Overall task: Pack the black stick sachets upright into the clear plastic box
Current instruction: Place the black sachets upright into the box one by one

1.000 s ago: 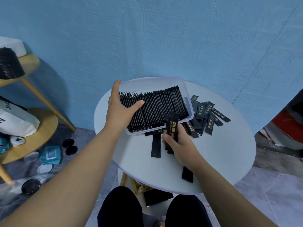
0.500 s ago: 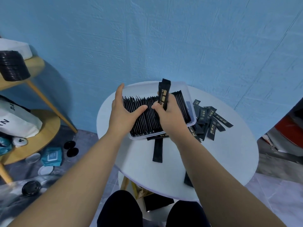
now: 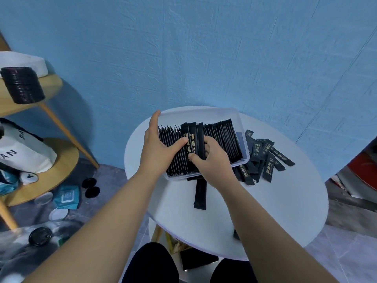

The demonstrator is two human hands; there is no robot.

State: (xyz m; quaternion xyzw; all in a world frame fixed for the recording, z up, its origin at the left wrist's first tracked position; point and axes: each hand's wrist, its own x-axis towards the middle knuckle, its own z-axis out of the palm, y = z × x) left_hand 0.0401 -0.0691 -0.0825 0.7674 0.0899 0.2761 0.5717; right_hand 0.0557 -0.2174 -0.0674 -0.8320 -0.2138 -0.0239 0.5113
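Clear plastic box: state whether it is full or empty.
Nearly full: upright sachets span the box almost end to end; small gap at its right end.

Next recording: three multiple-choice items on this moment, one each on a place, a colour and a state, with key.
1. Where is the loose sachet pile relative to the clear plastic box? A) right of it B) left of it C) inside it
2. The round table is: A) yellow B) white C) black
3. The right hand is: A) flat on the table B) idle C) gripping stick sachets
Key: A, it lies past the box's right wall; B, its top is white; C, it curls round them.
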